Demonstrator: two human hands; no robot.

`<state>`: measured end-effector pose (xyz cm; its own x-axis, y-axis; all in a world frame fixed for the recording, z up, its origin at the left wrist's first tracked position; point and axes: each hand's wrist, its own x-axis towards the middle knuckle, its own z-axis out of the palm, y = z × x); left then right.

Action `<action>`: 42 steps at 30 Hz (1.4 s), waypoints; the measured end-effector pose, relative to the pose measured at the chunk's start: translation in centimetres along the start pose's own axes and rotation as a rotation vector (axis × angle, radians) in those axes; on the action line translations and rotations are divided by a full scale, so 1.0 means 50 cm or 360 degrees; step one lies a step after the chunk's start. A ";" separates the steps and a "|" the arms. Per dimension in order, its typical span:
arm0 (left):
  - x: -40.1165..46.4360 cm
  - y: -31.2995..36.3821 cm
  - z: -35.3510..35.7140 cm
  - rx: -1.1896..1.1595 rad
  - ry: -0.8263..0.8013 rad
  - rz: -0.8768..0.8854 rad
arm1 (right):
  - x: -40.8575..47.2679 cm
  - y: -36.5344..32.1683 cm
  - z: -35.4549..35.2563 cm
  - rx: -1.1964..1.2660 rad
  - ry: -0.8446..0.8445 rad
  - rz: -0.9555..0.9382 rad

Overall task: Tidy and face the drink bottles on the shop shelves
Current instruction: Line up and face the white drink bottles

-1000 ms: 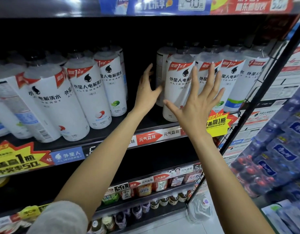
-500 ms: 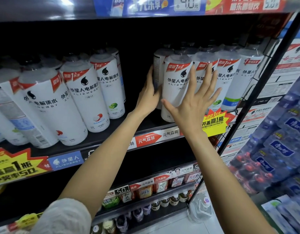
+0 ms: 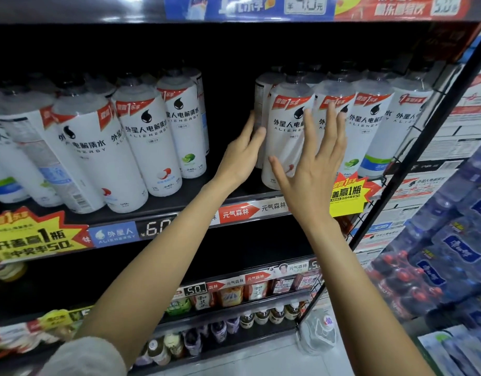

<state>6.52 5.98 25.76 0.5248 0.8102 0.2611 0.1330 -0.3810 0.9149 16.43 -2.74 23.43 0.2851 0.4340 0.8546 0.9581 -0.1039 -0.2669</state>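
The bottles (image 3: 285,137) look like clear plastic wrapped in smooth white sleeves; the shelf (image 3: 179,207) is matt black with glossy paper price strips (image 3: 239,213).

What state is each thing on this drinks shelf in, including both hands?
Left hand: open, fingers on the left side of the front bottle.
Right hand: open, fingers spread in front of the bottles.
Front bottle: upright, label forward.
Right group: upright, packed close, labels forward.
Left group: leaning in this view, some labels turned sideways.
Gap: dark, no front bottles.
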 end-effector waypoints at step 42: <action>-0.176 -0.079 -0.179 0.1241 0.0972 0.0355 | 0.075 -0.198 0.178 0.1343 -0.0777 0.0172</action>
<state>-6.13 4.34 22.62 0.1140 0.6911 0.7137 0.7106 -0.5588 0.4275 7.76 7.89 25.31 0.1459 0.8019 0.5794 0.5393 0.4265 -0.7261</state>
